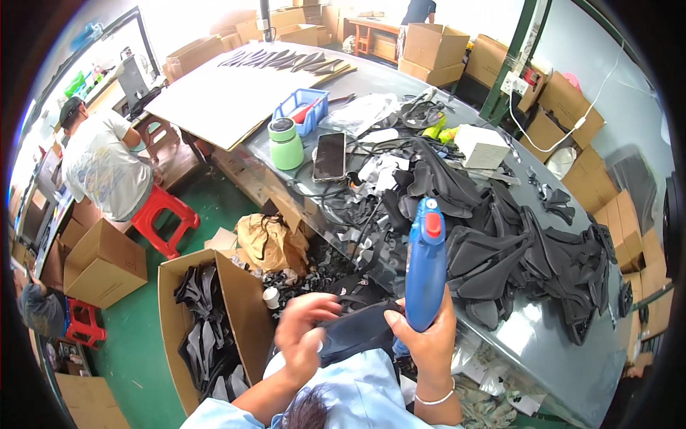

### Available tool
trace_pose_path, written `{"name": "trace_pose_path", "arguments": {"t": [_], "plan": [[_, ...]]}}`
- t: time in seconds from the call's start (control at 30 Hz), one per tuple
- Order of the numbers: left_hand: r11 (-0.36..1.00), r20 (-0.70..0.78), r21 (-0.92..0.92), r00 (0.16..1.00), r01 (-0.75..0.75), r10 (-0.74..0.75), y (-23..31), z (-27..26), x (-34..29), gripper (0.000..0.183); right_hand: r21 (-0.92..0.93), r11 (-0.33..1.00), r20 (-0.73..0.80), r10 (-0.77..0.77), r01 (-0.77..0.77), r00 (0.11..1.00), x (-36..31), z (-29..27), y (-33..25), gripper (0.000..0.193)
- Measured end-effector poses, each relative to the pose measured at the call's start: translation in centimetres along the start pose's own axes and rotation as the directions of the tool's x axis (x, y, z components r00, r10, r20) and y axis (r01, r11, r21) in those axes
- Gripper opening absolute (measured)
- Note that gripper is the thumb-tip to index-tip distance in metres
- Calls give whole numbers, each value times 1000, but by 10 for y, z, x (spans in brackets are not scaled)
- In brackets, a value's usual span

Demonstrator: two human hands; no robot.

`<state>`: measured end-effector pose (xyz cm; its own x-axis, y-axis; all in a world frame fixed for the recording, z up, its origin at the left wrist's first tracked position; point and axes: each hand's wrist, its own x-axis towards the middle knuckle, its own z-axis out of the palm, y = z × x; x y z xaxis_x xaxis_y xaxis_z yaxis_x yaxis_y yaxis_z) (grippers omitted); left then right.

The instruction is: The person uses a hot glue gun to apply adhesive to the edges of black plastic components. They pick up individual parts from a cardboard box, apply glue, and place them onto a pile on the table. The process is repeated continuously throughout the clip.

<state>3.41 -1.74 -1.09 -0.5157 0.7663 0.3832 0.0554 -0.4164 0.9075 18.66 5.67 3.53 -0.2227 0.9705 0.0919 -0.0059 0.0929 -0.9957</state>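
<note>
My right hand (426,339) is closed around a blue handheld power tool (426,272) with a red button near its top; the tool stands upright in front of me. The right thumb rests by the edge of a dark, flat piece (357,330) that lies over my lap. Beside that piece, my left hand (301,332) is smeared by motion, its fingers curved and apart, with nothing visible in them. On the metal table (525,336) to the right is a big heap of black moulded pieces (493,250). The tool's working end is hidden.
An open carton (246,322) of black pieces stands at my left, near a brown bag (270,243) and dark scraps. On the table are a green flask (286,144), a phone (329,157), a blue basket (311,107) and a white box (481,146). A person (107,161) sits on a red stool.
</note>
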Motion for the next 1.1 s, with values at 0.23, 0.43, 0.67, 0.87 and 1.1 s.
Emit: {"name": "trace_pose_path", "arguments": {"t": [0.23, 0.43, 0.67, 0.87, 1.1], "plan": [[871, 569, -185, 772, 455, -282, 9, 28, -33, 47, 131, 990, -108, -39, 53, 993, -2, 8, 1, 39], [661, 142, -665, 928, 347, -344, -2, 45, -11, 55, 18, 996, 70, -84, 83, 994, -9, 9, 1, 44], [759, -94, -649, 995, -47, -19, 3, 15, 24, 53, -367, 919, 263, -50, 148, 963, -41, 14, 15, 55], [778, -226, -585, 967, -229, 114, 1, 4, 31, 55, -466, 820, 359, -168, 332, 918, -59, 20, 15, 59], [849, -234, -457, 957, -264, 172, -4, 0, 25, 57, -470, 770, 409, -244, 432, 879, -59, 23, 12, 60]]}}
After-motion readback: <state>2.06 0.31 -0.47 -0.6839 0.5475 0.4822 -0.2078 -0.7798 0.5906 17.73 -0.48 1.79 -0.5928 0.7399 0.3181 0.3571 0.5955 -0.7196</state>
